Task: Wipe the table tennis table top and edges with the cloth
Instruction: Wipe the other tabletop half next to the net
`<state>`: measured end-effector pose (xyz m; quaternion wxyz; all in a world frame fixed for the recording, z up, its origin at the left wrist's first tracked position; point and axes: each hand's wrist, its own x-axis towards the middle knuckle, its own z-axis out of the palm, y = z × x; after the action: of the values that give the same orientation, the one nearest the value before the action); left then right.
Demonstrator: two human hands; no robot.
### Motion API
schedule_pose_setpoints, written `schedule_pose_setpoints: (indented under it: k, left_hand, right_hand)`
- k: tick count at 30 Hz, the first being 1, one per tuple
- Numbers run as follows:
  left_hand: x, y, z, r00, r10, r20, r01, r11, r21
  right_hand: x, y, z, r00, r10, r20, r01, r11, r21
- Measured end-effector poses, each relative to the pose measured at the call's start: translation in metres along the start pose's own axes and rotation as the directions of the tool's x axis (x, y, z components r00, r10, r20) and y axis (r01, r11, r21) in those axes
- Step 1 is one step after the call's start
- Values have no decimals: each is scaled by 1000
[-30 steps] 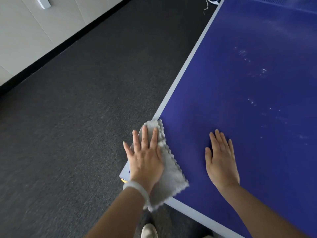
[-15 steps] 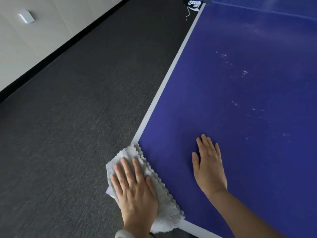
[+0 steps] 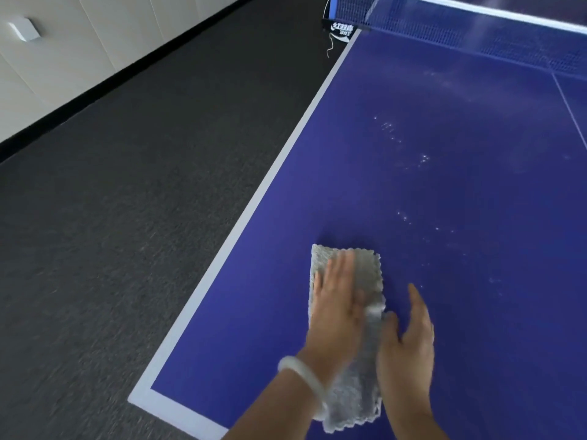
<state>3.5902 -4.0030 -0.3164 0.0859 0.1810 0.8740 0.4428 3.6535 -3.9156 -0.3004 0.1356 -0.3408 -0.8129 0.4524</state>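
Pale bangle (image 3: pixel 303 373), bare forearms

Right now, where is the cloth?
In the head view, the cloth lies on the blue table near its lower-left corner, under the left hand, with the right hand beside it.

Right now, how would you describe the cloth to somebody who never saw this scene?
Start from the blue table tennis table and go toward its near left corner, far from the net. There the cloth lies flat under the left hand, with the right hand beside it. It is the only grey, fuzzy thing with a zigzag edge on the smooth blue top.
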Motion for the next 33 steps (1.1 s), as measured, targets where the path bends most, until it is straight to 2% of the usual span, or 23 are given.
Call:
schedule_pose_setpoints:
  k: [1,2,4,6,8,11,13,15,18,20,23,26,28,29,31,33]
  left_hand:
    - [3,-4,-13,997,-39,-70,30,992,-120]
    - [8,-11,-27,985,-75,-154,57,991,-119]
    - [25,-29,-52,949,-107,-295,134,988,73]
    - [43,-41,-66,954,-127,-272,193,953,233]
    - [54,-46,-63,978,-127,-164,177,926,334]
    - [49,-39,-39,999,-40,-20,45,886,462]
    - [40,-28,-22,998,31,58,-55,878,475]
    - [34,-23,-8,989,100,107,-141,851,506]
    - [35,-24,-3,990,87,114,-137,816,562]
    - [36,-26,-5,990,77,116,-131,794,593]
    - [37,-24,-3,989,78,122,-137,773,620]
    - [36,-22,-3,989,68,129,-135,760,636]
    - [37,-20,-4,990,73,123,-135,760,636]
    - [37,-18,-5,989,79,126,-141,762,632]
    - [36,-15,-5,987,95,132,-157,764,625]
    - [36,-16,-5,986,91,139,-159,758,633]
  right_hand:
    - [1,-4,0,994,-108,14,109,983,-146]
    - [1,-9,7,971,-222,89,238,939,-247]
    - [-1,-21,32,871,-367,326,469,818,-334]
    - [2,-25,59,754,-425,501,633,674,-381]
    - [10,-20,75,698,-442,564,704,569,-425]
    - [29,5,61,680,-488,547,726,553,-409]
    - [56,23,32,701,-483,525,691,642,-332]
    - [95,39,-7,751,-447,487,638,682,-357]
    - [151,65,-64,832,-384,401,547,691,-472]
    - [165,76,-86,883,-314,348,467,651,-599]
    - [161,79,-80,961,-204,188,277,660,-698]
    - [141,59,-48,978,-159,133,207,692,-692]
    - [111,35,-18,963,-175,203,268,669,-693]
    - [92,27,-5,937,-237,255,348,659,-667]
    - [56,25,5,821,-357,446,568,591,-573]
    - [53,38,-20,695,-433,574,713,521,-470]
